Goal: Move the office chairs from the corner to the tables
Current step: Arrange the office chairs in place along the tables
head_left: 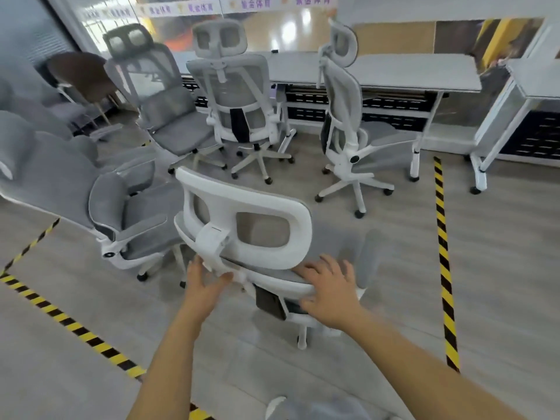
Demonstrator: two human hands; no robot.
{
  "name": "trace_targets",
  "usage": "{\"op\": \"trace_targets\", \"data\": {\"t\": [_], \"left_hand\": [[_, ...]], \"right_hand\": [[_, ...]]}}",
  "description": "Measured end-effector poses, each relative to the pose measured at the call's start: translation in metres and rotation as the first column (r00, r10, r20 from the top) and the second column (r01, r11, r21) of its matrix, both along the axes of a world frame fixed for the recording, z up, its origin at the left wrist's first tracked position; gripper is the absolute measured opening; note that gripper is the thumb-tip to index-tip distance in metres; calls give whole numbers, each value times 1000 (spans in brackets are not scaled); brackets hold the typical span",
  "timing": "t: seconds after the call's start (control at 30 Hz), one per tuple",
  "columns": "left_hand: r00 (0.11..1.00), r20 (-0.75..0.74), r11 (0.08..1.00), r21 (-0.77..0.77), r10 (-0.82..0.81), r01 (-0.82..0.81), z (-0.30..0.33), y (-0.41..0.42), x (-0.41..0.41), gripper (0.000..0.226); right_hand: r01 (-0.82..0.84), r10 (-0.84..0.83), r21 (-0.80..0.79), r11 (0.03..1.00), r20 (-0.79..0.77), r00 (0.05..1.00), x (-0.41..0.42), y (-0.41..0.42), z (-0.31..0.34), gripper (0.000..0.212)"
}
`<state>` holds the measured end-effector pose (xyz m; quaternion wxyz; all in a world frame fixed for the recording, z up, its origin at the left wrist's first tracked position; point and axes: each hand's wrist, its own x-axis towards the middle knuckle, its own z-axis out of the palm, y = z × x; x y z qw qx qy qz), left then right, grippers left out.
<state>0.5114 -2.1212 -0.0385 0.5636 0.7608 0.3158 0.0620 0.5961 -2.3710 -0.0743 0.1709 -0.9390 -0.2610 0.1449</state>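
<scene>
Directly below the head camera, at the six o'clock side of the frame, both bare arms reach up to the nearest office chair [242, 219], seen from behind with its white headrest frame tilted toward the viewer. The left hand [206, 283] curls its fingers and thumb round the white headrest bracket at the top of the backrest. The right hand [330, 289] lies with fingers spread and nearly straight over the grey mesh top edge of the same backrest, thumb at the white rim, pressing rather than gripping. At nine o'clock a second chair [100, 207] stands just beside it. Towards twelve o'clock three more chairs stand near the long table [409, 75]: one at eleven [163, 101], one at twelve [239, 95], one at one o'clock [342, 116] side-on against the table's edge. Another table [533, 77] sits at two o'clock. Yellow-black tape [442, 256] lines the floor at three and eight o'clock
</scene>
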Motion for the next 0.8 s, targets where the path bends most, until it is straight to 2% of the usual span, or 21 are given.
{"op": "trace_targets", "data": {"t": [0.07, 0.13, 0.23, 0.3, 0.37, 0.4, 0.47, 0.5, 0.57, 0.6, 0.67, 0.8], "left_hand": [[977, 94, 981, -29, 192, -190, 31, -25, -5, 90], [936, 238, 954, 93, 258, -286, 69, -64, 0, 91], [900, 432, 875, 414, 53, -250, 109, -144, 21, 83], [901, 415, 848, 516, -125, -120, 109, -205, 45, 78], [905, 274, 837, 528, -324, 140, 92, -263, 76, 76], [895, 162, 829, 472, -416, 300, 79, -289, 91, 77], [821, -136, 760, 319, -554, 566, 45, -323, 114, 83], [763, -272, 704, 296, -586, 646, 28, -340, 127, 85], [672, -448, 626, 272, -590, 731, 4, -347, 136, 85], [644, -497, 617, 245, -582, 748, -3, -350, 145, 85], [623, -558, 623, 226, -547, 749, -14, -354, 171, 85], [595, -600, 567, 268, -534, 779, -33, -377, 245, 84]], "right_hand": [[179, -153, 129, 975, -185, 971, -3, -35, -2, 77], [336, -271, 213, 917, -285, 919, 5, -80, -1, 74], [476, -363, 310, 823, -357, 860, 38, -146, 5, 64], [521, -401, 395, 757, -348, 847, 57, -184, 13, 61], [540, -448, 443, 715, -302, 841, 72, -218, 19, 58], [556, -476, 453, 697, -287, 831, 77, -235, 18, 56], [587, -518, 439, 681, -278, 809, 85, -267, 11, 58], [602, -527, 427, 675, -291, 798, 90, -287, 6, 59], [629, -532, 395, 670, -336, 777, 90, -306, -3, 63], [650, -539, 384, 656, -365, 759, 93, -318, -7, 66], [691, -573, 369, 621, -388, 722, 105, -342, -11, 72], [746, -662, 273, 608, -345, 666, 134, -388, -18, 57]]}}
